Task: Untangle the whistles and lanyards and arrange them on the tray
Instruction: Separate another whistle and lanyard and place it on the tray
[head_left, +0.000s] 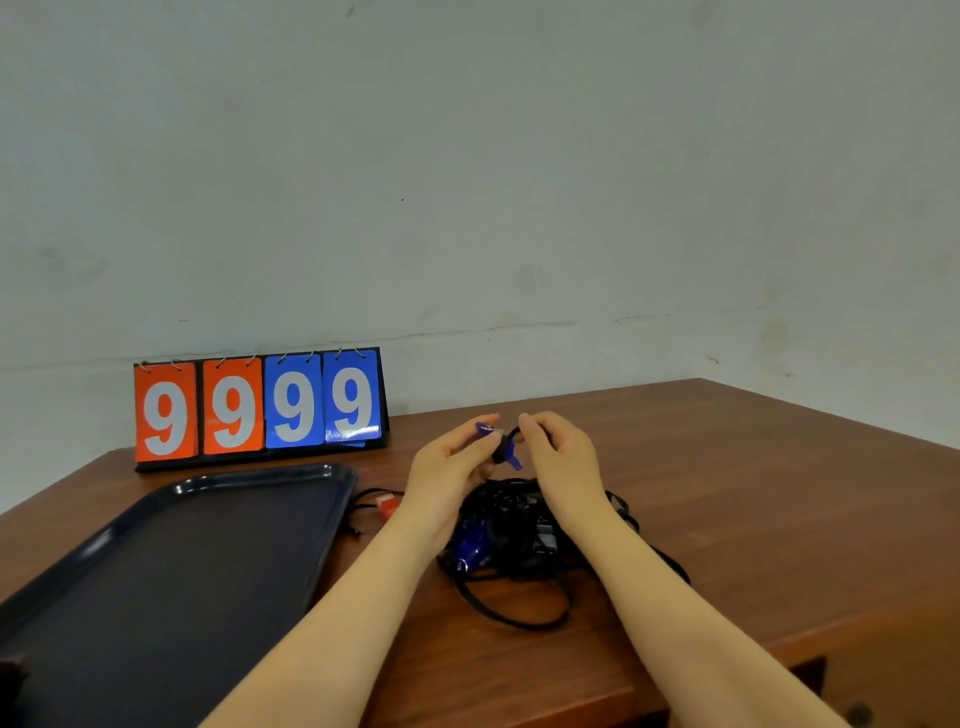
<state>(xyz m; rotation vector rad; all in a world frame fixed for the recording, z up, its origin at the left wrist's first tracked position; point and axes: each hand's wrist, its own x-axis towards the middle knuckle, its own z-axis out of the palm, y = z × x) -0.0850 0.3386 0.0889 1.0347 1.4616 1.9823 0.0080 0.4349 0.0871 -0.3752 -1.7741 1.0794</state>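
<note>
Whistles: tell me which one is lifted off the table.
The blue whistle pinched in the left hand, with the right hand on its lanyard. The red whistle beside the tray and the blue one in the tangle lie on the table.

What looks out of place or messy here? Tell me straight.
The knotted heap of black lanyards and blue whistles sprawls on the brown wooden table, not on the dark blue plastic tray. A red whistle lies stray beside the tray's edge. Nothing looks damaged or spilled.
</note>
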